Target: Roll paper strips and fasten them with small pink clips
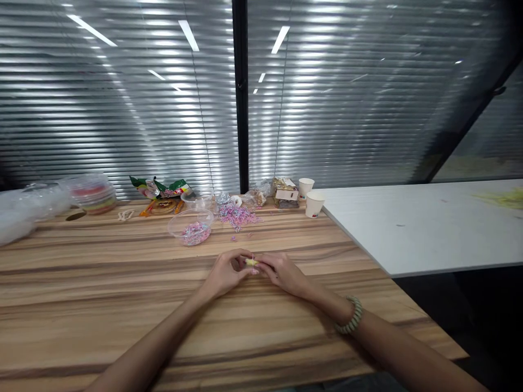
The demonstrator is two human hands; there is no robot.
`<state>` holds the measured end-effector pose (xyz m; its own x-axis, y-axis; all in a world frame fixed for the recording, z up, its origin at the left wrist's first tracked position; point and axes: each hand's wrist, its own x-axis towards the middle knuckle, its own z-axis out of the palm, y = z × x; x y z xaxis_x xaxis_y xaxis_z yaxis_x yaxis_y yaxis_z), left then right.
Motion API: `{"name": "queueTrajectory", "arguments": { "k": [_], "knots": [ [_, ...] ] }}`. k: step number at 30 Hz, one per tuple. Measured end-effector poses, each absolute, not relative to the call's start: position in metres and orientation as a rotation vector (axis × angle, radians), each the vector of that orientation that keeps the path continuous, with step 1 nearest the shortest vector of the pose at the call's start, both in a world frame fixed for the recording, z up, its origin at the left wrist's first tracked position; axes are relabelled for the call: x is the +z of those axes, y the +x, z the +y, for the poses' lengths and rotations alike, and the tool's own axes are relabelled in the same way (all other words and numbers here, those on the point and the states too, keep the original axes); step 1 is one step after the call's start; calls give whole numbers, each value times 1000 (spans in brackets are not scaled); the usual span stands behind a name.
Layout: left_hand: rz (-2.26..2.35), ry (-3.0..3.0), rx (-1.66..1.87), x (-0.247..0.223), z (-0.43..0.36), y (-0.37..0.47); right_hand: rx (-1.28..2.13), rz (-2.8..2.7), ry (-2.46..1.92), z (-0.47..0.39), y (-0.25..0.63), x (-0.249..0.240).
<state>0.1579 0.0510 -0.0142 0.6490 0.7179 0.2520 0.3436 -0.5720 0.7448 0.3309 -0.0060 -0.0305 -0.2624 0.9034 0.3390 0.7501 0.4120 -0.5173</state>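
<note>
Between my two hands, above the wooden table [183, 321], is a small yellow piece [251, 262] with something thin and pink across it. My left hand [227, 271] pinches its left side with curled fingers. On the right side, the fingertips of my right hand [281, 272] close on the same piece. Its exact shape is too small to tell. Beyond my hands lies a loose pile of pink and purple bits [237, 215]. Left of the pile, a clear round bowl [174, 226] holds more pink, white and blue bits [196, 233].
Two paper cups [314, 204] stand at the back right beside a small box [286, 191]. Green snack packaging [167, 188], stacked clear containers [93, 195] and plastic bags [20, 212] line the back left. A white table [425, 228] adjoins on the right.
</note>
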Motion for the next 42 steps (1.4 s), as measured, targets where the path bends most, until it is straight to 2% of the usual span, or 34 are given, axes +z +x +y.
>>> {"name": "queueTrajectory", "arguments": {
  "k": [8,17,23,28,32,37,42],
  "knots": [
    [826,2069,668,-11,47,164,202,-1837,-1430,-6,325,-34],
    [765,2090,729,-5,32,167,346,-1598,-1488,-7,325,-25],
    [568,2256,970,4,29,161,483,-1525,-1508,-4,328,-22],
    [463,2088,816,6,25,161,542,-1495,-1521,-8,324,-17],
    [561,1734,684,-2,32,165,409,-1551,-1517,-11,323,-21],
    [584,1223,718,-10,37,170,130,-1860,-1366,-7,328,-36],
    [606,1065,754,-8,37,169,-68,-2102,-1291,-1,337,-41]
  ]
}}
